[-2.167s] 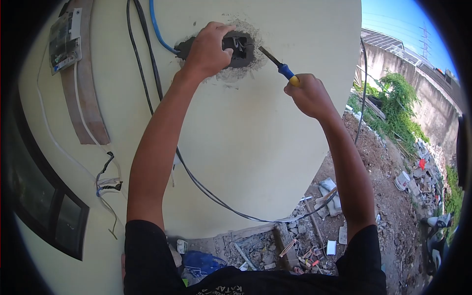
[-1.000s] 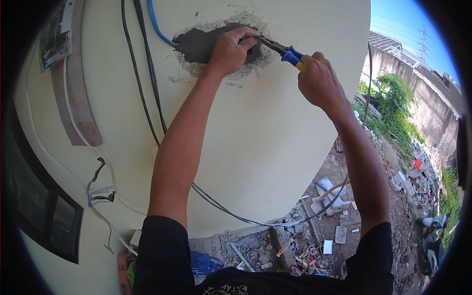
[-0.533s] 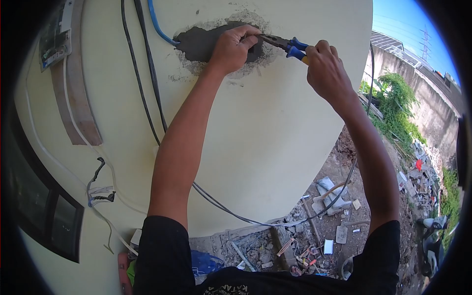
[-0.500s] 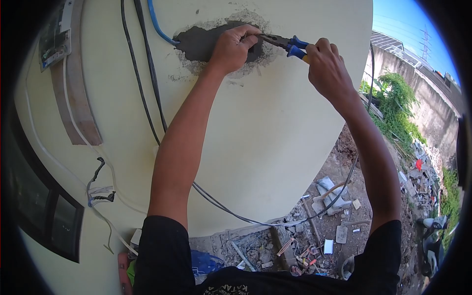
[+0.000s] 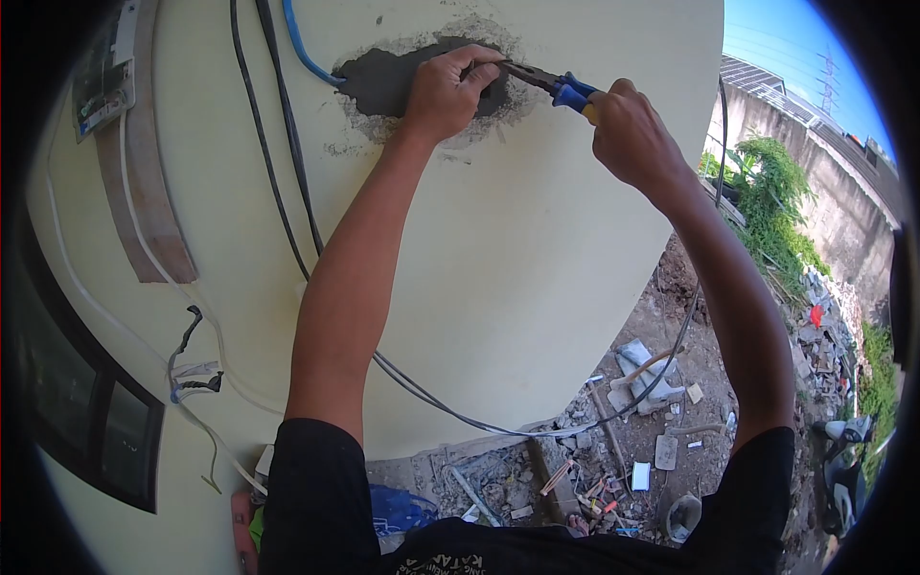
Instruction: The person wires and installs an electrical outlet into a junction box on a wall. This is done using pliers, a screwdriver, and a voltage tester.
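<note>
My left hand (image 5: 447,96) is in front of a dark grey cement patch (image 5: 374,84) on the cream wall. Its thumb and fingertips are pinched together beside the tip of the pliers; what they hold is too small to make out. My right hand (image 5: 634,134) is wrapped round the blue and yellow handles of the pliers (image 5: 572,93). The dark jaws point left and reach my left fingertips. Whatever is between the jaws cannot be seen clearly. A dark opening in the patch is partly hidden behind my left hand. A blue conduit (image 5: 305,48) enters the patch's left end.
Black cables (image 5: 257,125) hang down the wall and loop across below my arms. An electric meter box (image 5: 107,91) is on a board at upper left, with taped wires (image 5: 187,359) lower down. Rubble (image 5: 575,479) and a bucket (image 5: 682,517) lie below; a motorbike (image 5: 843,470) stands right.
My right hand has shifted slightly left and down, and the pliers tilt more steeply, with handles seeming closer together. My left hand stays pinched at the patch.
</note>
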{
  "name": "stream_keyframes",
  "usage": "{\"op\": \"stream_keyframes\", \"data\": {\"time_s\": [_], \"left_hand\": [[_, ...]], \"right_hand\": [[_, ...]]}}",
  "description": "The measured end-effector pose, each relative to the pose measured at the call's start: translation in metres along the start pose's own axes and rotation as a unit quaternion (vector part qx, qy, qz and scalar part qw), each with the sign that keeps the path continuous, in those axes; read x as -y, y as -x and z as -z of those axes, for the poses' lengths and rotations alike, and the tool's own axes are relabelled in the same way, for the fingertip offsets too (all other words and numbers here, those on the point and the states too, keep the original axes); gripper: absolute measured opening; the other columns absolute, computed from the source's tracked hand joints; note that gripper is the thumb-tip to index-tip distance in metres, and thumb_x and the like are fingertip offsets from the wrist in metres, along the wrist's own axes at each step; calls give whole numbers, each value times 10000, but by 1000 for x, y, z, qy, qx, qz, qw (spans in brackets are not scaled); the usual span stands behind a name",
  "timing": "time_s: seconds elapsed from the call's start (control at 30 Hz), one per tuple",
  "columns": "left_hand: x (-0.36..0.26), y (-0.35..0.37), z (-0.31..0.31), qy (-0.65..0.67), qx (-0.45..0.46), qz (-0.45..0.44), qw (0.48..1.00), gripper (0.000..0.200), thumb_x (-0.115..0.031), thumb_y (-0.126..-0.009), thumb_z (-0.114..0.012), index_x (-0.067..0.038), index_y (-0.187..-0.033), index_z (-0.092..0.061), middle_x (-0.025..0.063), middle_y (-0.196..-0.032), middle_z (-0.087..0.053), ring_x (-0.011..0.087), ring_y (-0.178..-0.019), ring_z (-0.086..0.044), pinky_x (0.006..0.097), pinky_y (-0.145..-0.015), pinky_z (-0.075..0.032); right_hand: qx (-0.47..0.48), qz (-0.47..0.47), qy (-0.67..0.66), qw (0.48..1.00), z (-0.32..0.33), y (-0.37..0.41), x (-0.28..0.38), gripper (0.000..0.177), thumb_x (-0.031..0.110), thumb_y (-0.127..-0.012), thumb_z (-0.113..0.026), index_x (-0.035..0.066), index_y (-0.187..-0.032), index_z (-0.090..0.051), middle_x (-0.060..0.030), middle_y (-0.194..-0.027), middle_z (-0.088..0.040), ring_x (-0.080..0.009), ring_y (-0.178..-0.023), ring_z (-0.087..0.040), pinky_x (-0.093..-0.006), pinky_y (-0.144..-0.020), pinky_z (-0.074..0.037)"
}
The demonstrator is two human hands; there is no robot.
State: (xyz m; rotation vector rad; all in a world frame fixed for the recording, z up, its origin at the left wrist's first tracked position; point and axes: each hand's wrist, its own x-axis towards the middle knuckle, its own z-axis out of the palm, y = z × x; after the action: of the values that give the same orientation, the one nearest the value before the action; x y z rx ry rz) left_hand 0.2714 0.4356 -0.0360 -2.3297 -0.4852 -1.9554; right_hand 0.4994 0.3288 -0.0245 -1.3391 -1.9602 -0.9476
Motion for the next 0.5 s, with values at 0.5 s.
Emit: {"op": "stream_keyframes", "data": {"time_s": [0.5], "left_hand": [[-5, -1, -3, -59, -25, 19, 998, 265, -295, -925, -702, -65, -1057, -715, 38, -804, -710, 72, -587, -586, 245, -535, -487]], "right_hand": [[61, -142, -218, 964, -10, 17, 25, 183, 56, -865, -534, -86, -880, -648, -218, -676, -639, -356, -601, -630, -470, -641, -512]]}}
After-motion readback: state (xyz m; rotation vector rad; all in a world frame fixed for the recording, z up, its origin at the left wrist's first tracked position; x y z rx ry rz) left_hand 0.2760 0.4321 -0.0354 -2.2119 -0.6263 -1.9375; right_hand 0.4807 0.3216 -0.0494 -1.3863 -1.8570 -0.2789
